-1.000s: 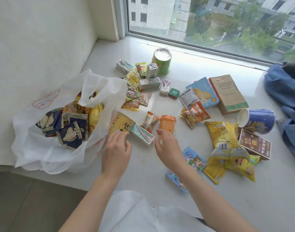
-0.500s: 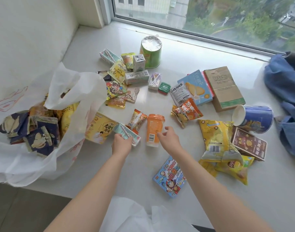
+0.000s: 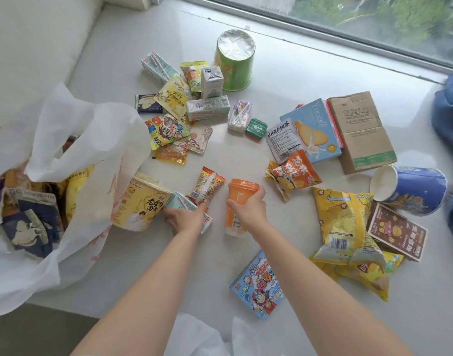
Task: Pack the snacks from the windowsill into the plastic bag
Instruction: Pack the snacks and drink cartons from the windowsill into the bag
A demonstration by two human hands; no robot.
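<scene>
A white plastic bag [image 3: 91,140] lies open at the left of the windowsill [image 3: 284,73], with dark blue and yellow packets inside. My left hand [image 3: 185,218] grips a pale green drink carton [image 3: 180,201] lying beside a yellow noodle cup [image 3: 140,201] at the bag's mouth. My right hand [image 3: 247,205] curls around an orange cup [image 3: 239,194] lying on its side in the middle of the sill. A small orange-striped packet [image 3: 207,186] lies between the two hands.
Snacks are scattered over the sill: a green tub [image 3: 234,61], milk cartons [image 3: 208,109], a blue biscuit box [image 3: 312,129], a brown carton [image 3: 359,129], a blue cup [image 3: 410,190], yellow chip bags [image 3: 345,222], a cartoon box [image 3: 258,286]. Blue cloth [image 3: 449,114] lies at right.
Both hands reached forward across the sill. The left hand closed on the green carton and the right hand closed on the orange cup. The view shifted right and closer.
</scene>
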